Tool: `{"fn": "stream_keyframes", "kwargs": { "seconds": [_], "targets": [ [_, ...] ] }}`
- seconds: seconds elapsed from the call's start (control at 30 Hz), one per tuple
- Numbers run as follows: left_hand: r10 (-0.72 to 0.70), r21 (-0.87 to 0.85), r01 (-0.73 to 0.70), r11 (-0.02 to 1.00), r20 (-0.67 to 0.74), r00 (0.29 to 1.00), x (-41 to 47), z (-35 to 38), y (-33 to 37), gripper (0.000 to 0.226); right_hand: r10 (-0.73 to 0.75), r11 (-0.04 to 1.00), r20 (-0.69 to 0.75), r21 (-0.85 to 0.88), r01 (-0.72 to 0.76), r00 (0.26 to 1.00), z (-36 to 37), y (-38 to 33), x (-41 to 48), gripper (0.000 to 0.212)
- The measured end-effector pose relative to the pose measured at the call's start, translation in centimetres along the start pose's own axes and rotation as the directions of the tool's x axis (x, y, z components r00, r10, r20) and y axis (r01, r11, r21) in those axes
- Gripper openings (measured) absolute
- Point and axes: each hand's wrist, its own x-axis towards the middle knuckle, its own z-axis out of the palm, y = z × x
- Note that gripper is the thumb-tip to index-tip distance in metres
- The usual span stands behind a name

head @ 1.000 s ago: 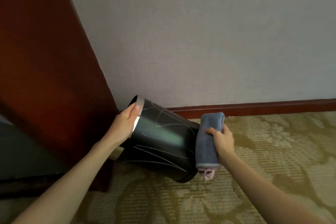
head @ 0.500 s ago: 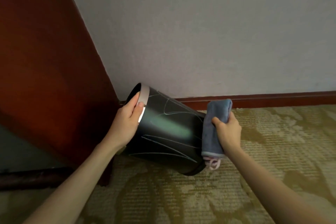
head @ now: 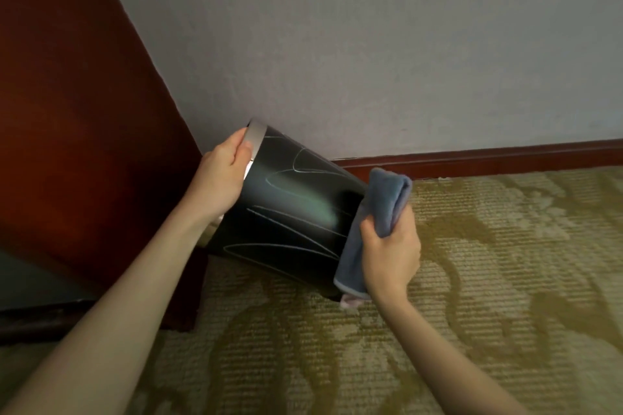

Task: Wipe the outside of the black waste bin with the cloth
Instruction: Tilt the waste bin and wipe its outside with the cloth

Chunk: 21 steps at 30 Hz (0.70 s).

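The black waste bin (head: pixel 290 212), glossy with thin pale line markings and a silver rim band, is tipped on its side above the carpet, mouth towards the left. My left hand (head: pixel 224 175) grips the silver rim. My right hand (head: pixel 392 249) holds a folded blue-grey cloth (head: pixel 374 212) pressed against the bin's base end on the right. A pale pink edge of the cloth hangs at the bottom. The bin's base is hidden behind the cloth.
A dark red-brown wooden panel (head: pixel 77 131) stands at the left, close to the bin's mouth. A pale wall (head: pixel 371 44) with a red-brown skirting board (head: pixel 488 157) runs behind. Patterned beige-olive carpet (head: pixel 472 296) covers the floor.
The bin has been lifted and tilted further, its rim rising. The cloth has shifted up along the base end with my right hand.
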Motion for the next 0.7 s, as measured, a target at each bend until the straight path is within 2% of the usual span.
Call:
{"fn": "stream_keyframes", "kwargs": {
  "seconds": [0.1, 0.27, 0.47, 0.7],
  "targets": [
    [0.009, 0.008, -0.009, 1.000, -0.014, 1.000, 0.0, 0.0, 0.2, 0.038, 0.003, 0.997, 0.009, 0.082, -0.004, 1.000, 0.3, 0.5, -2.1, 0.032],
    [0.099, -0.196, -0.096, 0.976, 0.007, 0.995, -1.7, -0.1, 0.8, 0.034, 0.006, 0.993, 0.033, 0.115, -0.010, 0.999, -0.5, 0.2, 0.9, 0.026],
    [0.175, -0.188, -0.177, 0.966, -0.031, 0.984, -2.5, -0.4, 0.0, 0.057, 0.090, 0.993, 0.151, -0.095, -0.076, 0.984, -0.5, -0.3, 6.6, 0.019],
    [0.210, -0.158, -0.208, 0.965, -0.004, 0.978, -3.5, -0.6, -1.2, 0.051, 0.138, 0.959, 0.313, -0.280, -0.047, 0.940, 1.2, -1.0, 11.8, 0.024]
  ]
}}
